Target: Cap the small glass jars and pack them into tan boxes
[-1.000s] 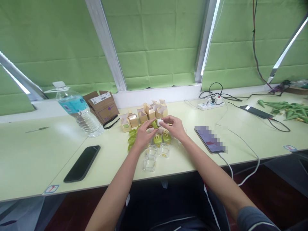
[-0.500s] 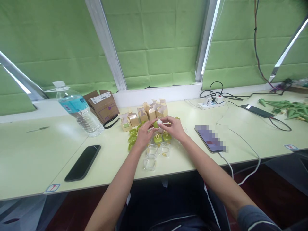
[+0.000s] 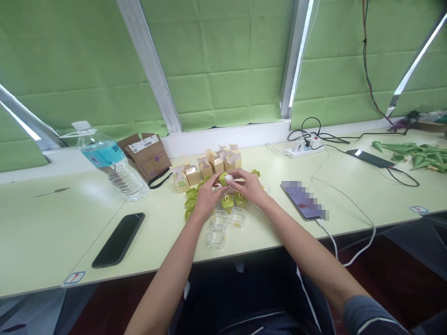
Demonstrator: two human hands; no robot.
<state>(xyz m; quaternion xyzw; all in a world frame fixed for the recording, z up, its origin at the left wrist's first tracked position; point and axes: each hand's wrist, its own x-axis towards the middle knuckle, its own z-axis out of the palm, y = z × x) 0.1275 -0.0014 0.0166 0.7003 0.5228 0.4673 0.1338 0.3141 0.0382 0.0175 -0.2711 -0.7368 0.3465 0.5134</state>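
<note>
Both hands meet over the middle of the table around a small green lid (image 3: 223, 178) with a white piece (image 3: 229, 177) against it. My left hand (image 3: 208, 196) pinches the green side. On the right, my right hand (image 3: 251, 187) has its fingers closed on the white side; how the two parts join is too small to tell. Just below stand green-topped small containers (image 3: 227, 202) with loop handles. Nearer the front edge lie three clear plastic cups (image 3: 219, 219). More green lids (image 3: 190, 203) sit beside my left hand, partly hidden by it.
Small open cardboard boxes (image 3: 203, 168) stand behind my hands. To the left are a large water bottle (image 3: 118, 170), a brown carton (image 3: 150, 158) and a black phone (image 3: 118, 239). A phone on a white cable (image 3: 303, 201), a power strip (image 3: 304, 148) and green cone-shaped pieces (image 3: 419, 156) are rightward.
The green lid has turned slightly between my fingers and shows more of its green face. The whole view has shifted a little; the things on the table stay in place.
</note>
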